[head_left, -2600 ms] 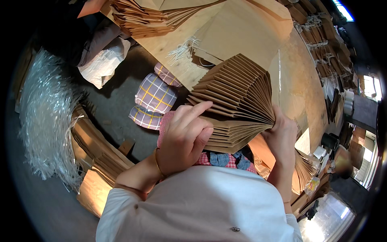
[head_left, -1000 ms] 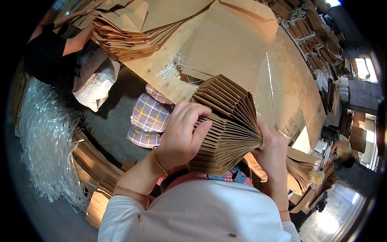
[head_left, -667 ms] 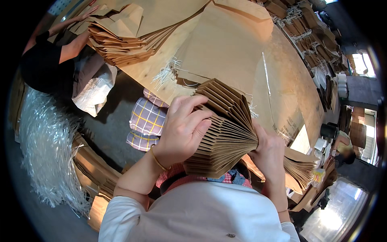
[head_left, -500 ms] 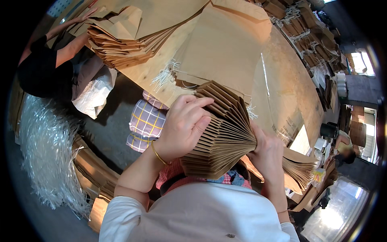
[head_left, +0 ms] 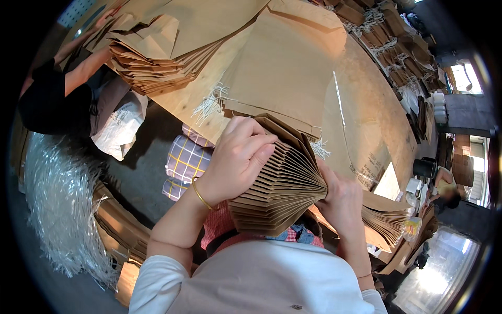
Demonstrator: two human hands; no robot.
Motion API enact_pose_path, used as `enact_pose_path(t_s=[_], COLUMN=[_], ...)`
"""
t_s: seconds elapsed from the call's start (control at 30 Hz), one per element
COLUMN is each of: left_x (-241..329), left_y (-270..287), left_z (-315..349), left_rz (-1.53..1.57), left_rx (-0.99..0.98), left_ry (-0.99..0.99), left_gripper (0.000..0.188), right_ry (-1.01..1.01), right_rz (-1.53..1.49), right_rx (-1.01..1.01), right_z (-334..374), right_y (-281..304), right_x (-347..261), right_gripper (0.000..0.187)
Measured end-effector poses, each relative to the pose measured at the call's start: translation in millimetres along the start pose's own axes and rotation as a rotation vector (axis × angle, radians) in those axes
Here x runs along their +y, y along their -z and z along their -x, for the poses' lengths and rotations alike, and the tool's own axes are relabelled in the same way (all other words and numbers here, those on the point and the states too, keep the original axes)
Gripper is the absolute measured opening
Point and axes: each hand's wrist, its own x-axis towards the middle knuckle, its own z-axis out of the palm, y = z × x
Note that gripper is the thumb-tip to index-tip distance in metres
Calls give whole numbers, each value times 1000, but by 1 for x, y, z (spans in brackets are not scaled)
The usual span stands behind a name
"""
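A thick stack of brown kraft paper bags (head_left: 277, 183) is held in front of my body, its folded ends fanned apart on the left and pinched together on the right. My right hand (head_left: 342, 196) grips the narrow, gathered side. On the far left edge of the fan, my left hand (head_left: 240, 154) has its fingers curled over the folds; its fingertips are partly hidden. Just beyond the fan, a flat pile of brown paper bags (head_left: 277, 68) lies on the wooden table, with white cord handles (head_left: 210, 104) poking out at its left.
At the far left a person in black (head_left: 55, 102) reaches over another bag stack (head_left: 151, 68). Shiny clear strips (head_left: 60, 204) hang at left, near a checked cushion (head_left: 185, 159). More fanned bags (head_left: 384, 222) sit to my right. Piled bags (head_left: 384, 42) line the far right.
My left fingers have curled in over the far folds, where the index finger was stretched out before. The top bags lean closer together, and the stack has shifted slightly left.
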Motion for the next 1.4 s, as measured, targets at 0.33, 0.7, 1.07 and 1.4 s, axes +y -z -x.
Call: enact_pose_path(t_s=[0.33, 0.7, 1.07, 1.4], left_x=[2, 106, 115, 99], left_y=[1, -39, -75, -78], left_z=[-20, -46, -42, -30], left_rz=[33, -873, -1056, -635], left_rx=[-96, -824, -793, -616], left_ry=[14, -321, -156, -199], left_gripper=[40, 77, 28, 6], right_ry=[7, -33, 88, 39], right_rz=[-8, -120, 149, -211], right_rx=[22, -111, -261, 305], right_z=[2, 7, 5, -88], right_y=[-2, 7, 31, 197], right_x=[1, 16, 124, 176], right_gripper=[59, 70, 30, 18])
